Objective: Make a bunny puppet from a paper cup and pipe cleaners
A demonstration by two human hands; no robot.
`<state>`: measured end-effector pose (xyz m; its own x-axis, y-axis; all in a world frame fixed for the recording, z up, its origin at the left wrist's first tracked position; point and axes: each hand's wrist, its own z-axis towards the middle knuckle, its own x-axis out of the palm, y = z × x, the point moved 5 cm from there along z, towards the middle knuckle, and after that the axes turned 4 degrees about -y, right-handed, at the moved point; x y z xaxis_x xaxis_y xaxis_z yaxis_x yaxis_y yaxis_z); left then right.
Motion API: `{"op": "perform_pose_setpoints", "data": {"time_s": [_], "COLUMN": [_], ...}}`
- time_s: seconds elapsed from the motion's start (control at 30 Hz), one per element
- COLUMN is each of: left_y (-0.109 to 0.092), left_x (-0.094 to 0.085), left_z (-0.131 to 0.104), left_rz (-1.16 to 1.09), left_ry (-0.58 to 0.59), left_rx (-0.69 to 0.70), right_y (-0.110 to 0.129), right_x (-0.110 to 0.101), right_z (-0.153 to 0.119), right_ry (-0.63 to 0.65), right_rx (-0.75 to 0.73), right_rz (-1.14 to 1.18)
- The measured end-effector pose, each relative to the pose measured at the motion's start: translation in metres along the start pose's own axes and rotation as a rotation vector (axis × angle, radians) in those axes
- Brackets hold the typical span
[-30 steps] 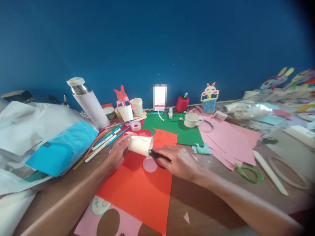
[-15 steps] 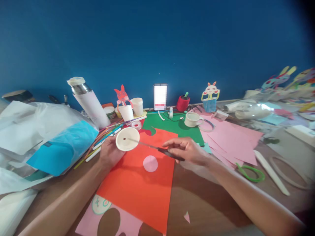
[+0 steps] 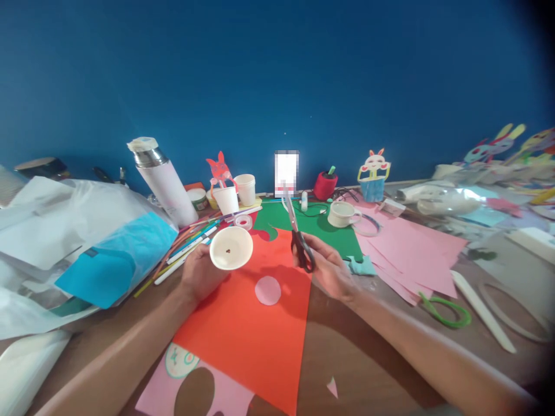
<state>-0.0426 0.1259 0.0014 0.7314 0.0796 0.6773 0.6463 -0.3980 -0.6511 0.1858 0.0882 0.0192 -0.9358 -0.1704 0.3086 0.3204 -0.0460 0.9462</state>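
My left hand [image 3: 200, 271] is closed around a white paper cup [image 3: 243, 245], whose mouth is tilted towards me. A small dark hole shows in the bottom of the cup. In my right hand [image 3: 327, 266] are scissors [image 3: 299, 237] with black handles, their blades together and pointing up and away. The scissors are apart from the cup. Below both hands lies an orange paper sheet [image 3: 247, 335] with a pink paper circle [image 3: 267, 290] on it. A pink sheet with cut-out holes [image 3: 150, 393] sticks out from under the orange one.
At the left are a white thermos [image 3: 167, 188], several pens [image 3: 186, 251] and a plastic bag [image 3: 99, 208]. Behind stand a cup with a red paper figure [image 3: 226, 200], a tape roll [image 3: 243, 222] and a mug [image 3: 341, 214]. Pink sheets [image 3: 416, 248] and a green pipe cleaner [image 3: 446, 322] lie right.
The scissors have come out of the cup and swung from pointing left to pointing upward in my right hand. The cup stays in my left hand.
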Motion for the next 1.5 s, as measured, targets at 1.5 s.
{"op": "perform_pose_setpoints", "data": {"time_s": [1.5], "left_y": [0.014], "left_x": [0.013], "left_z": [-0.017], "left_rz": [0.468], "left_ry": [0.262], "left_rx": [0.149], "right_y": [-0.009], "right_x": [0.009], "right_z": [-0.002], "right_ry": [0.012], "right_rx": [0.076], "right_rz": [-0.321]}}
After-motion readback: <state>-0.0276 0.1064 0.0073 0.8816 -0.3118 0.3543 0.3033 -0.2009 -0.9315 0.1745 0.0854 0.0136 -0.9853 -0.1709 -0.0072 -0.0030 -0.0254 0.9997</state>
